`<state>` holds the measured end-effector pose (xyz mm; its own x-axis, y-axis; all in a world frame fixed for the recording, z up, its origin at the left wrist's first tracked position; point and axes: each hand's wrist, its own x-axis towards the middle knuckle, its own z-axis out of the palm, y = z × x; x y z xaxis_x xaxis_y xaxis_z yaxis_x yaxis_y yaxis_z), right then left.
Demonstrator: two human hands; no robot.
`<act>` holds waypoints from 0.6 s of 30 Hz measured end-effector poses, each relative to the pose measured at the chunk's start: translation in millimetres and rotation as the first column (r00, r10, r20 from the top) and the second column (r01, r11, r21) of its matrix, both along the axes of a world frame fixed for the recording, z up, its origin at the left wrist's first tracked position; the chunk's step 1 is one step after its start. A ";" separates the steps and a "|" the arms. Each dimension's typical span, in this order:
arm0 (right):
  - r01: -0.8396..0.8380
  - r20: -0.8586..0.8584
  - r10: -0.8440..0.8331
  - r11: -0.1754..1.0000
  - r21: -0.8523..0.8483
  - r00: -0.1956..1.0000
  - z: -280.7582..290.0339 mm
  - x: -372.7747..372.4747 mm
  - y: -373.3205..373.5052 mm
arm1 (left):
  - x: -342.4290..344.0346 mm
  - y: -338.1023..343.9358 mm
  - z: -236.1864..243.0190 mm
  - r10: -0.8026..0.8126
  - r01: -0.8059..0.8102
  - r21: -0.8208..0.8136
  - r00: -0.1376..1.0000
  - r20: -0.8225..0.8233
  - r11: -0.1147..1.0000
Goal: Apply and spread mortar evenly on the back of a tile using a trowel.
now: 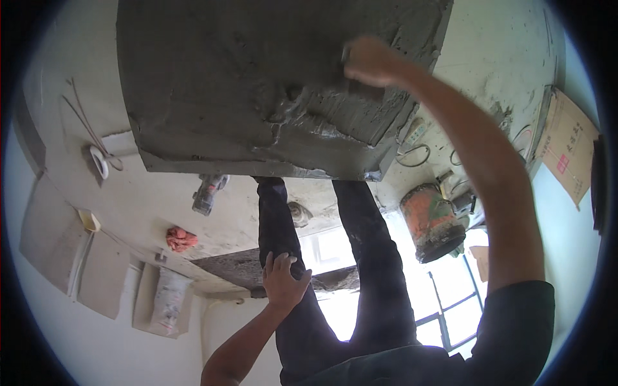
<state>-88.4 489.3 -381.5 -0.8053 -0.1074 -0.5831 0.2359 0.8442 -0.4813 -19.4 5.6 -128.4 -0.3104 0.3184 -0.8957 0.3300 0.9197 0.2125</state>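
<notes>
A large slab [132,138] lies in front of my legs, its upper face spread with wet grey mortar [212,77]. Over its right part, my right hand [372,62] is closed in a fist around a trowel [367,90]. The trowel's blade is on the mortar, mostly hidden and smeared by motion. Ridges and lumps of mortar [293,106] stand up toward the slab's near middle. My left hand [284,281] rests on my left leg near the knee, fingers spread and holding nothing.
A grimy orange bucket [430,219] stands to the right, near a power strip [416,133] with cables. Left of my legs are a cordless power tool [208,194] and a red cloth [181,238]. A cardboard sheet [566,145] leans at the far right; boards [103,273] lie left.
</notes>
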 end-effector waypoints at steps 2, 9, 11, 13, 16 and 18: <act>0.202 0.238 -0.209 0.978 0.053 0.949 32.4 0.8 -69.7 | -6.2 -4.4 -8.3 0.066 -0.065 0.027 0.998 -0.025 0.998; -0.232 0.276 0.205 0.970 0.068 0.939 75.3 -64.4 -99.9 | -14.6 -26.6 -10.1 0.235 -0.237 0.070 0.971 0.030 0.969; -0.154 0.153 0.130 0.974 0.163 0.980 72.8 -115.6 -92.8 | -16.1 -33.8 -13.8 0.271 -0.273 0.077 0.962 0.034 0.959; -0.055 -0.011 0.059 0.971 0.231 0.998 51.7 -167.8 -74.0 | -13.9 -38.9 -10.9 0.311 -0.315 0.087 0.949 0.060 0.945; 0.137 0.082 -0.165 0.952 0.273 0.983 29.8 -255.1 -42.1 | -10.9 -37.3 -11.0 0.374 -0.380 0.137 0.925 0.065 0.915; 0.286 0.219 -0.373 0.894 0.345 0.901 28.5 -267.7 -58.7 | -10.4 -42.2 -11.7 0.398 -0.405 0.103 0.914 0.075 0.909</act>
<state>-356.1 430.6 -353.0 -0.5673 0.3496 -0.7456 0.6106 0.7861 -0.0959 -29.8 -36.6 -140.1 -0.3877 0.2770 -0.8792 -0.0764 0.9409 0.3301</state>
